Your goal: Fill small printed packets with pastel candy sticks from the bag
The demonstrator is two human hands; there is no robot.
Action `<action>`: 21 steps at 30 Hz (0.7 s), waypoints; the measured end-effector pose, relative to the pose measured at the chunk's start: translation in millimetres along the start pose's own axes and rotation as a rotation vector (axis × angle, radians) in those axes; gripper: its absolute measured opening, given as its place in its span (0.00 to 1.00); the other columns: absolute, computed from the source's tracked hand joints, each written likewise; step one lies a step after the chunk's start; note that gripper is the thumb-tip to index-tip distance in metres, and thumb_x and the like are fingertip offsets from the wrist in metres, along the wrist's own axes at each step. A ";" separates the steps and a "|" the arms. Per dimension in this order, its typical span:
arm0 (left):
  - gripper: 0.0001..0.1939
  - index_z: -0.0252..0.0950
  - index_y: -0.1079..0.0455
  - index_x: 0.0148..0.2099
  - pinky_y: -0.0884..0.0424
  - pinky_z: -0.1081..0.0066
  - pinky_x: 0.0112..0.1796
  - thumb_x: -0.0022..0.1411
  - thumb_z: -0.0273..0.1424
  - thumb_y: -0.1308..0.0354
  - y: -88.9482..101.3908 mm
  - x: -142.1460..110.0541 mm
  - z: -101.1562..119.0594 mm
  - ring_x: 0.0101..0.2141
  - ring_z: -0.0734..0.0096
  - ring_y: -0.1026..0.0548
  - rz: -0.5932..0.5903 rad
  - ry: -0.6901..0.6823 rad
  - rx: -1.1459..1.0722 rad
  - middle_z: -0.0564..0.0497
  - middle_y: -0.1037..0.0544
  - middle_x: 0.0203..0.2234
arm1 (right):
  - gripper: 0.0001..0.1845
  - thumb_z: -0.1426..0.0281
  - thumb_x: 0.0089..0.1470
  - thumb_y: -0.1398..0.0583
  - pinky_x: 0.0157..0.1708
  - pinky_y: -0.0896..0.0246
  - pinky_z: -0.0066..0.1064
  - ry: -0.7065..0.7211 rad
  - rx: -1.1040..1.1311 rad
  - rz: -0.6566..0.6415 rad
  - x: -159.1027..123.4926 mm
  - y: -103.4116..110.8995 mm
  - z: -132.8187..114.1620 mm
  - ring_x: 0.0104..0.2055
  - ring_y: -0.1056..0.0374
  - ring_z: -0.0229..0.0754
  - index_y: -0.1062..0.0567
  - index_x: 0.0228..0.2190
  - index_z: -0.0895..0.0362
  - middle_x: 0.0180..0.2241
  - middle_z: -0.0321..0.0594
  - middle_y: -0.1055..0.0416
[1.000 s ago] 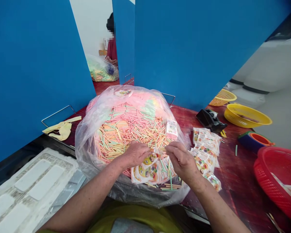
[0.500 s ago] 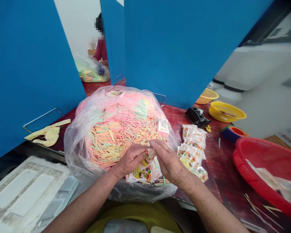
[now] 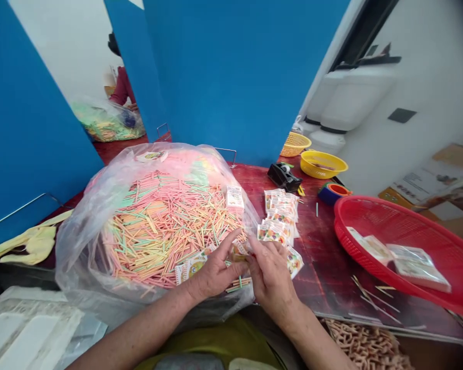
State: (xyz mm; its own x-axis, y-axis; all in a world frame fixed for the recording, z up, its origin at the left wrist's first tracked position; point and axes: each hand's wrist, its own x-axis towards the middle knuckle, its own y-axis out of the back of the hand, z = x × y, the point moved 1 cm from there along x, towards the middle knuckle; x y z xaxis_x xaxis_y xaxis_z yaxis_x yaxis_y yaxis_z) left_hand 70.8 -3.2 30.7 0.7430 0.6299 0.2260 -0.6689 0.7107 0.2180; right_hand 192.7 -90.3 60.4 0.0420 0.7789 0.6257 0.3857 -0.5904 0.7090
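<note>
Our left hand (image 3: 216, 272) and right hand (image 3: 272, 281) work close together over the near edge of a clear plastic bag (image 3: 75, 262). The right hand is narrowly closed and appears to pinch a small printed paper packet (image 3: 239, 250), which is partly hidden. The left hand's fingers sit just beside it, slightly spread; we cannot tell whether they grip anything. Under the left hand lies a printed packet (image 3: 191, 267), and a few pastel sticks (image 3: 239, 284) rest just below our hands.

The bag remains heaped with thin pink, green, yellow and orange sticks (image 3: 170, 231), with a single white printed packet (image 3: 234, 199) on top. Beside it on the dark red tabletop (image 3: 324, 246), a small overlapping pile of finished-looking printed packets (image 3: 280, 216) shows part of the work done, though far more loose sticks lie in the bag.

Further right, a red plastic basket (image 3: 370, 218) holds clear packets (image 3: 419, 267). Beyond are a blue-and-orange tape roll (image 3: 332, 193), a black tape dispenser (image 3: 283, 177), and a round yellow basket (image 3: 323, 164). Blue partitions (image 3: 231, 77) rise behind the tabletop. Past them, a person in a red sleeve (image 3: 121, 87) sits by another bag of sticks (image 3: 104, 122).
</note>
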 end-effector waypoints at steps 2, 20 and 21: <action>0.19 0.34 0.33 0.49 0.35 0.68 0.45 0.56 0.38 0.45 -12.6 11.0 -0.3 0.42 0.67 0.30 -0.117 0.015 0.022 0.47 0.27 0.42 | 0.31 0.78 0.54 0.51 0.40 0.43 0.46 -0.021 -0.034 -0.011 -12.9 10.0 11.2 0.40 0.36 0.47 0.50 0.58 0.51 0.39 0.45 0.31; 0.12 0.33 0.30 0.36 0.33 0.72 0.31 0.48 0.33 0.41 -79.4 83.0 -34.2 0.30 0.69 0.27 -0.067 0.325 0.277 0.52 0.23 0.29 | 0.19 0.74 0.54 0.51 0.36 0.37 0.32 -0.525 -0.054 -0.162 -65.6 52.1 99.5 0.40 0.34 0.42 0.39 0.49 0.53 0.43 0.46 0.37; 0.13 0.33 0.30 0.37 0.32 0.72 0.31 0.48 0.34 0.41 -80.0 84.1 -36.0 0.30 0.68 0.27 -0.067 0.325 0.295 0.52 0.23 0.29 | 0.20 0.71 0.53 0.49 0.33 0.37 0.32 -0.636 -0.121 -0.219 -65.3 47.9 99.4 0.38 0.33 0.42 0.40 0.49 0.54 0.44 0.47 0.38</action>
State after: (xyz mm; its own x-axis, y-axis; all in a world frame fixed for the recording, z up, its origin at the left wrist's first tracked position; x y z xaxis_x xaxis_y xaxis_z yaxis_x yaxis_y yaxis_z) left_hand 187.7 4.2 -1.9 0.7223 0.6846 -0.0978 -0.5619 0.6634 0.4942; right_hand 300.1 -148.4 21.2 0.5226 0.8341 0.1768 0.3428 -0.3954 0.8521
